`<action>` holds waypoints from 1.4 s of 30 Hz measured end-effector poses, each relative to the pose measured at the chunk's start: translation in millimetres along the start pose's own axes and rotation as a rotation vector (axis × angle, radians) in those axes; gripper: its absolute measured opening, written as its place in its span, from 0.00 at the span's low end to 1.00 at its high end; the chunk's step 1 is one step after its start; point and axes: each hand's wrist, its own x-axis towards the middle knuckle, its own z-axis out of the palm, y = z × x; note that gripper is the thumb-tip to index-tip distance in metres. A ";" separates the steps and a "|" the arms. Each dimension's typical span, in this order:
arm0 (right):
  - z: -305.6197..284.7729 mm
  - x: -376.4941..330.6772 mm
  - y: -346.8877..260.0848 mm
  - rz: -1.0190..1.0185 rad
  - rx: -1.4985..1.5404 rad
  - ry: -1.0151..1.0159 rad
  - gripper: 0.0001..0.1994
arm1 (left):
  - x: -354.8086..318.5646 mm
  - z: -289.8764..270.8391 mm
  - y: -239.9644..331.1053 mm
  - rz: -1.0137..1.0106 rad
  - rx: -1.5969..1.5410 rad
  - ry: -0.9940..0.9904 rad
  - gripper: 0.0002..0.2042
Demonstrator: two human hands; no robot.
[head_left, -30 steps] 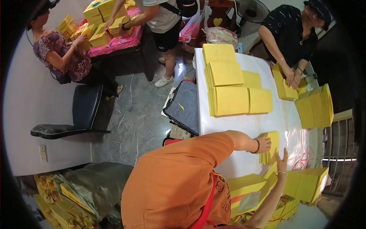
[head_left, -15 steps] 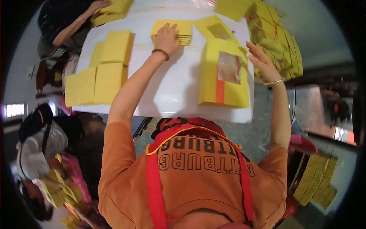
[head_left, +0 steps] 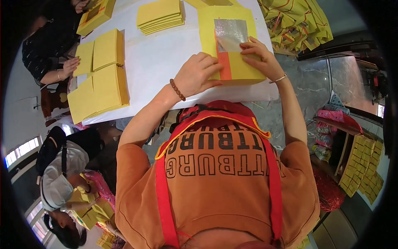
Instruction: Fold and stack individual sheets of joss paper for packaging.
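We cannot see the lower left corner of the yellow paper stack (head_left: 238, 62), which our left hand (head_left: 198, 74) covers. Our right hand (head_left: 259, 56) hides part of its right edge, and the top edge cuts off the yellow bundles (head_left: 296, 18).

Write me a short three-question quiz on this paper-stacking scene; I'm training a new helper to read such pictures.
1. True or false: the right hand rests on the yellow paper stack with the silver foil square.
2. What is on the left hand's wrist? A) watch B) brown bead bracelet C) glove
3. What colour is the table cover?

Key: 1 true; 2 B; 3 white.
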 end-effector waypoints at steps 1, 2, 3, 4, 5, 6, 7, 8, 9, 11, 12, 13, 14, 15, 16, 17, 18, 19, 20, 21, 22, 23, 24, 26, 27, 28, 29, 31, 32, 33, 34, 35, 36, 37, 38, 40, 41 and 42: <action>-0.5 -0.5 2.7 0.001 0.006 0.003 0.09 | 0.8 -0.6 1.7 -0.001 0.001 -0.007 0.16; -1.6 -0.3 6.1 0.006 0.079 -0.011 0.07 | 2.3 -2.7 3.0 -0.024 0.000 -0.030 0.14; -2.5 -0.3 9.0 0.010 0.151 -0.023 0.07 | 4.2 -5.2 4.6 -0.046 -0.002 -0.052 0.13; -2.7 -0.6 12.1 0.010 0.155 -0.019 0.07 | 5.4 -6.9 6.1 -0.044 0.000 -0.057 0.13; -2.3 -1.1 15.6 0.027 0.212 -0.023 0.08 | 6.5 -8.5 7.5 -0.063 -0.016 -0.068 0.11; -2.3 -0.7 18.2 0.041 0.268 -0.030 0.12 | 7.6 -9.6 8.6 -0.082 -0.029 -0.075 0.09; -2.6 -0.5 20.4 0.036 0.271 -0.027 0.12 | 9.5 -9.4 9.0 -0.081 -0.024 -0.077 0.09; -3.0 -0.3 22.4 0.022 0.310 -0.019 0.17 | 11.9 -8.7 8.6 -0.109 -0.032 -0.064 0.07; -3.0 0.8 22.8 0.006 0.350 -0.014 0.22 | 13.3 -8.8 8.2 -0.140 -0.038 -0.048 0.06; 0.6 -0.2 19.7 0.040 0.419 0.004 0.23 | 11.6 -8.7 5.6 -0.181 -0.064 -0.029 0.07; 1.6 -0.3 18.9 0.081 0.487 0.025 0.25 | 11.5 -8.6 4.0 -0.219 -0.098 -0.011 0.07; 1.3 0.1 21.3 0.075 0.487 0.026 0.25 | 12.1 -8.8 3.0 -0.218 -0.092 -0.010 0.07; 0.4 0.1 24.6 0.056 0.514 0.011 0.26 | 12.6 -9.2 2.0 -0.257 -0.135 -0.003 0.07; 0.5 0.3 24.9 0.039 0.545 -0.008 0.26 | 12.3 -9.7 2.2 -0.300 -0.179 0.003 0.07; 0.7 0.3 24.4 0.035 0.547 -0.011 0.26 | 12.7 -10.3 2.1 -0.303 -0.174 0.004 0.07; 0.6 -0.2 23.0 0.046 0.567 0.008 0.27 | 13.5 -10.7 1.8 -0.374 -0.198 -0.025 0.07; 1.2 -0.6 21.8 0.059 0.587 0.027 0.28 | 13.7 -10.7 1.6 -0.445 -0.223 -0.054 0.08; 2.1 -0.4 22.1 0.057 0.589 0.024 0.28 | 13.6 -9.7 1.4 -0.448 -0.221 -0.053 0.08; 2.8 -0.2 22.9 0.070 0.583 0.036 0.29 | 13.3 -8.2 1.3 -0.456 -0.248 -0.028 0.09; 2.5 0.2 23.9 0.083 0.575 0.050 0.31 | 13.7 -7.4 0.8 -0.461 -0.276 -0.001 0.09; 3.0 0.5 25.9 0.083 0.575 0.050 0.31 | 13.9 -7.6 0.3 -0.461 -0.275 -0.002 0.09; 4.0 0.5 28.6 0.068 0.581 0.048 0.31 | 14.0 -8.0 0.0 -0.477 -0.299 -0.011 0.10; 4.4 0.9 29.0 0.053 0.586 0.045 0.31 | 14.2 -8.4 -0.6 -0.493 -0.322 -0.019 0.10; 3.9 -0.4 27.4 0.055 0.591 0.043 0.30 | 15.6 -10.8 -0.9 -0.486 -0.311 -0.033 0.10; 3.6 -0.4 25.5 0.056 0.595 0.041 0.29 | 16.0 -11.7 -1.2 -0.479 -0.298 -0.048 0.10; 3.2 -0.1 23.3 0.055 0.595 0.041 0.29 | 15.5 -11.5 -1.3 -0.479 -0.297 -0.048 0.10; 2.8 0.3 21.0 0.056 0.593 0.038 0.30 | 14.6 -10.9 -1.4 -0.484 -0.302 -0.037 0.10; 2.2 0.3 21.5 0.055 0.590 0.036 0.31 | 15.2 -10.7 -1.4 -0.488 -0.305 -0.026 0.11; 2.9 -0.1 24.5 0.035 0.603 0.030 0.31 | 15.6 -11.1 -1.3 -0.531 -0.350 -0.036 0.11; 3.2 -0.2 25.9 0.014 0.616 0.023 0.32 | 15.2 -11.5 -1.2 -0.575 -0.395 -0.046 0.11; 2.9 -0.3 26.6 0.012 0.615 0.021 0.32 | 14.9 -11.7 -1.6 -0.575 -0.393 -0.044 0.11; 2.7 -0.5 26.8 0.004 0.623 0.014 0.32 | 14.6 -11.7 -2.5 -0.571 -0.410 -0.043 0.11; 2.6 -0.9 27.1 -0.004 0.631 0.009 0.32 | 14.4 -11.6 -3.2 -0.568 -0.428 -0.044 0.11; 2.3 -1.1 27.1 -0.004 0.632 0.007 0.32 | 14.2 -11.7 -3.4 -0.569 -0.427 -0.044 0.11; 1.7 -1.2 26.8 -0.013 0.636 -0.002 0.32 | 14.0 -11.9 -3.3 -0.572 -0.429 -0.053 0.11; 2.4 -2.0 26.7 -0.021 0.639 -0.012 0.32 | 14.0 -13.9 -2.1 -0.577 -0.431 -0.061 0.11; 3.5 -3.2 26.8 -0.010 0.651 -0.003 0.32 | 14.8 -16.1 -0.6 -0.615 -0.429 -0.102 0.11; 3.7 -3.4 26.7 0.000 0.663 0.005 0.33 | 15.6 -17.8 0.1 -0.653 -0.425 -0.141 0.11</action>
